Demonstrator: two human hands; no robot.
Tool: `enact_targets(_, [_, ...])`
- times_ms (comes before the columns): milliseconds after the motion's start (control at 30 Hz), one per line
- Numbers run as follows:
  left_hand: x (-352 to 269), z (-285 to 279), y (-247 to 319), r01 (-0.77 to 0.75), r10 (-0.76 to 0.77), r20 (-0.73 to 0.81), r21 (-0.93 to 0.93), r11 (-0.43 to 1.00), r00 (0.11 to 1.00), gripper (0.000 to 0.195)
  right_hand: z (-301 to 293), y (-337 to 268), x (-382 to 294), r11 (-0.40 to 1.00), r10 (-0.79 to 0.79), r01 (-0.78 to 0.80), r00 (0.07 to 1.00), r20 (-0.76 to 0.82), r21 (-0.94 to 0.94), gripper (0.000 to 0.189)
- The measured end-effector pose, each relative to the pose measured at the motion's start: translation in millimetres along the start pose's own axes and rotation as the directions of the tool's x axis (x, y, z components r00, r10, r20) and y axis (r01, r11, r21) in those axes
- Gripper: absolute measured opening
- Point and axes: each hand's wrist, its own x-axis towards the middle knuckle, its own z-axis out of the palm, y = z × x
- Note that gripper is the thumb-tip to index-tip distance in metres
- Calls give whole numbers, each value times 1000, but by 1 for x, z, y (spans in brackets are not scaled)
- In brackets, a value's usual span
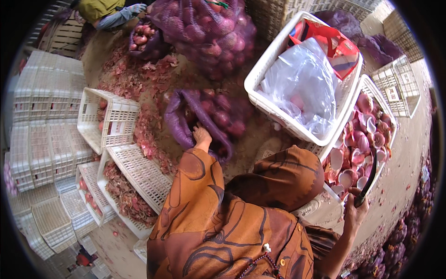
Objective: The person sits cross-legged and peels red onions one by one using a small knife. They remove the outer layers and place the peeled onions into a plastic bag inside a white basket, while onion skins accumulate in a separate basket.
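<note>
My left hand point(202, 135) reaches into the mouth of a purple mesh sack point(198, 108). Its fingertips are partly lost against the dark inside, so I cannot tell whether they hold anything. Red onions point(223, 118) show through the netting on the sack's right side. Off to the right, my right hand point(356, 211) grips the dark handle of a curved knife point(372, 174). The blade points up, over the edge of a white crate point(387, 164) that holds cut onion pieces and peels point(357, 143).
A white plastic crate point(254, 82) with a clear plastic bag point(303, 83) overlaps the peel crate. Ahead stands a large mesh sack of onions point(209, 35), near another person's gloved hand point(136, 8). Crates point(120, 122) line the left; loose skins point(150, 80) litter the floor.
</note>
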Motion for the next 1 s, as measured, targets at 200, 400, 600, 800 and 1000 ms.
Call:
enact_targets(200, [-54, -84, 9, -35, 35, 54, -6, 999, 998, 78, 2, -7, 2, 994, -7, 5, 1000, 15, 105, 15])
enact_targets(400, [-54, -110, -19, 319, 445, 340, -939, 125, 828, 71, 14, -19, -9, 989, 26, -31, 999, 35, 144, 20])
enact_targets(600, [-143, -228, 107, 78, 801, -94, -982, -173, 592, 77, 18, -22, -16, 940, -271, 266, 963, -8, 214, 12])
enact_targets(800, [-286, -303, 271, 82, 995, -79, -993, -84, 68, 76, -4, -25, -34, 874, -435, 470, 869, -237, 122, 15])
enact_targets(1000, [-384, -242, 347, 256, 994, 4, -966, 31, -105, 58, -24, -16, -50, 859, -497, 501, 761, -416, -108, 23])
